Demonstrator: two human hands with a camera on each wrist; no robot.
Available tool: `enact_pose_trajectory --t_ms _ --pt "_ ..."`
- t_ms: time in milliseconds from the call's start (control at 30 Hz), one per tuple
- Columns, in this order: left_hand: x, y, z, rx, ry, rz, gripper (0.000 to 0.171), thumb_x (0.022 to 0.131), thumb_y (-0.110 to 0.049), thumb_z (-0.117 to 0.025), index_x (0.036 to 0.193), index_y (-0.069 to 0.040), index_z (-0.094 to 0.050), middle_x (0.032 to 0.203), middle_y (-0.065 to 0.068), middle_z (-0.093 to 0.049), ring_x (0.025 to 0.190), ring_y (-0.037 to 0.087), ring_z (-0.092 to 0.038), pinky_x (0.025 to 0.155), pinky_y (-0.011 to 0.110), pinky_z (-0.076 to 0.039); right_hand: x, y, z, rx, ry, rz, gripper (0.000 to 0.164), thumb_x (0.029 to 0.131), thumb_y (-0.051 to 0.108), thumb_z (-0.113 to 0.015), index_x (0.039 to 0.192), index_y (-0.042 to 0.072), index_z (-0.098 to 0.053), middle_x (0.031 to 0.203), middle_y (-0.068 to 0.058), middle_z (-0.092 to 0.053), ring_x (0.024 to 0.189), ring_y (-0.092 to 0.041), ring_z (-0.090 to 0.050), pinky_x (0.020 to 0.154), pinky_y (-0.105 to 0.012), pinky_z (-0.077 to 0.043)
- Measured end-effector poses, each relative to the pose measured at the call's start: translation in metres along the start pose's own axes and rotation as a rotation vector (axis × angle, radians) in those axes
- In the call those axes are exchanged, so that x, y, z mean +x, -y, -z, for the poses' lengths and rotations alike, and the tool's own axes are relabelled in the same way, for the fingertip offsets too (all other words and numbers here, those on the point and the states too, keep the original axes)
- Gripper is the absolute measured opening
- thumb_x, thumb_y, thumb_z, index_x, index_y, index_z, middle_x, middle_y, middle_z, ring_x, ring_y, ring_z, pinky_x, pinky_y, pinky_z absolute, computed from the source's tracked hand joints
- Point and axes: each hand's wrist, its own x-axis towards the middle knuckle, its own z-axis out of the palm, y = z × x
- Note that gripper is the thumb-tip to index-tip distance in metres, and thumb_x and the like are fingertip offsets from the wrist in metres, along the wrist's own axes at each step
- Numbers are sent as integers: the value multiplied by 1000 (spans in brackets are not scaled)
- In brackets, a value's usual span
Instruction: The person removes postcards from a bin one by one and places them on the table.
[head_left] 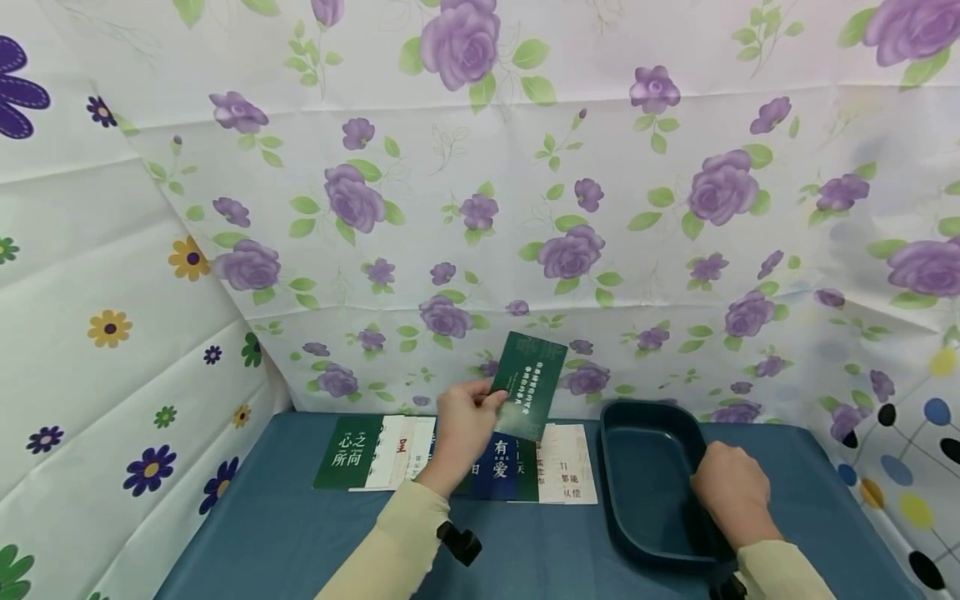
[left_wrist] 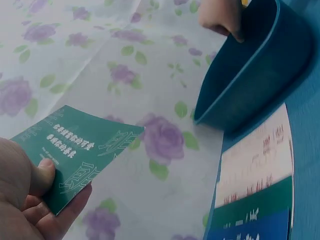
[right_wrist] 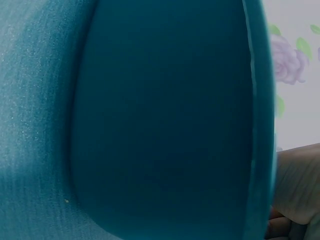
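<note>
My left hand pinches a dark green card with white lettering between thumb and fingers. The card is raised and tilted above a row of overlapping printed cards in green, white and blue. In the left wrist view the same card shows its white outlined characters. At the right, my right hand grips the right rim of a dark blue-green rectangular tub. Nothing shows inside the tub. The right wrist view is filled by the tub's outer wall, with part of the hand behind its rim.
A blue cloth covers the table. Behind it hangs a white curtain printed with purple roses. A flowered sheet closes the left side, and a dotted sheet the right. The tub stands just right of the cards.
</note>
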Motion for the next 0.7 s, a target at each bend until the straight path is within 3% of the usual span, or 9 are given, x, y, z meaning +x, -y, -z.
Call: enact_pose_trajectory --t_ms 267,433,700 --pt "0 25 34 57 -104 17 20 83 -22 -71 99 -10 -74 79 4 -72 51 9 -56 44 25 -42 2 0 -1 -11 -5 -5 25 85 18 -61 92 -5 -65 86 -30 -63 62 -32 -59 46 -46 -43" --pt "-1 43 55 109 -129 58 25 84 -25 -70 104 -9 -72 90 8 -72 63 10 -62 52 25 -45 1 -1 0 -9 3 -4 25 85 18 -61 93 -5 -65 86 -30 -63 62 -32 -58 46 -46 -43" --pt "-5 73 96 212 -188 80 25 88 -24 -66 107 -8 -71 79 13 -71 45 11 -52 42 27 -40 1 -1 0 2 18 -3 25 86 19 -60 94 -4 -65 86 -28 -63 61 -32 -58 46 -45 -43"
